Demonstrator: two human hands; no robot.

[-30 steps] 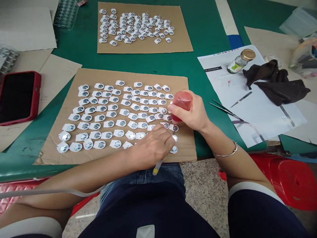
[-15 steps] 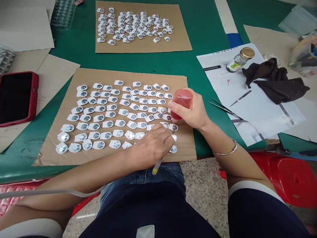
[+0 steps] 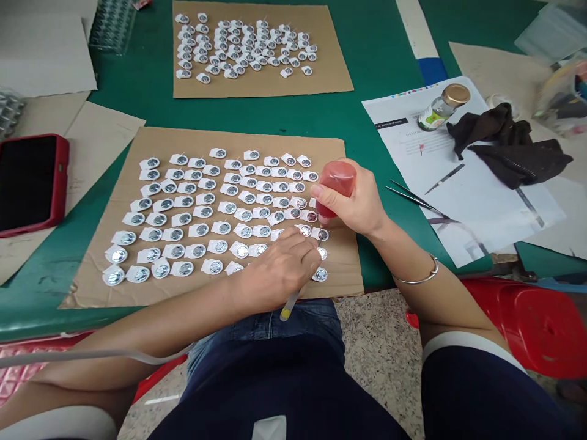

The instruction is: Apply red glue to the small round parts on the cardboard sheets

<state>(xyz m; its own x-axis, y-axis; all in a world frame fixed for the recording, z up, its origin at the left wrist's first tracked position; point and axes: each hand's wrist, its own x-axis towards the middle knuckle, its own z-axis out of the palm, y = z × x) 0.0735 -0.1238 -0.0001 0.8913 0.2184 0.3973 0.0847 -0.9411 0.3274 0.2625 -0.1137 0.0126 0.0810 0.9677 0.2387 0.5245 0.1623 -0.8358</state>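
A brown cardboard sheet [image 3: 110, 226] near me bears rows of small round silver pieces on white tabs [image 3: 182, 269]. My right hand [image 3: 360, 198] is wrapped round a red squeeze bottle [image 3: 338, 178], tipped downward over the right-hand column of pieces. Close below and left of it, my left hand [image 3: 287, 263] is closed on a thin tool [image 3: 290, 305] with a clear, yellow-ended handle. The tool's tip and the bottle's nozzle are near the same piece [image 3: 323, 234]; whether they touch it is too small to tell.
Behind lies a second cardboard sheet [image 3: 332, 73] with similar pieces. A phone in a red case [image 3: 32, 183] is at the left. To the right are tweezers [image 3: 415, 198], printed paper [image 3: 398, 140], a gold-lidded jar [image 3: 443, 107], and dark cloth [image 3: 523, 153].
The view has shifted very slightly. Both hands keep nearly the same place and hold the same things.
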